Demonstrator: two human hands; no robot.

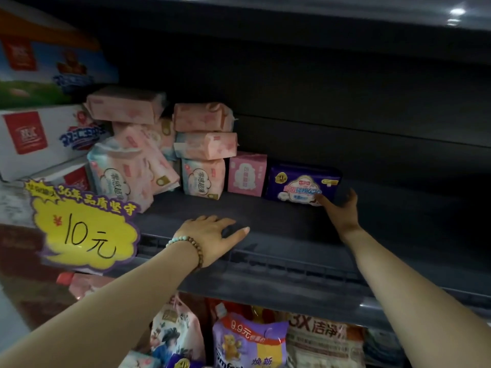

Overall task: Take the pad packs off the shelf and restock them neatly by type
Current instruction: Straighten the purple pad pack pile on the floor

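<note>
Head view, looking into the dark shelf (292,216), which is mostly bare board on the right. The big white and red boxes (39,144) sit stacked off to the left, with the yellow price sign (85,229) hanging in front of them. Next to those is the pink pad pile (204,144). Some packs are stacked flat, some stand up, and a couple lean over, so it's not tidy yet. A small pink pack (247,173) stands just right of the pile, and the purple pack (303,181) stands right beside that one, towards the back of the shelf.

My right hand (342,211) has hold of the purple pack's right end, thumb on the front lower corner and the rest wrapped round the side. My left hand (210,235) is just lying flat on the shelf near the front edge, fingers (239,231) relaxed and spread, holding nothing, bead bracelet (194,248) on the wrist.

I reckon I'm mid-sort, dealing with the purple one as its own type. Whether it's going down or coming off, I can't say. Next up would be squaring it against the small pink pack, then straightening those leaning pink ones without knocking the stack over.
</note>
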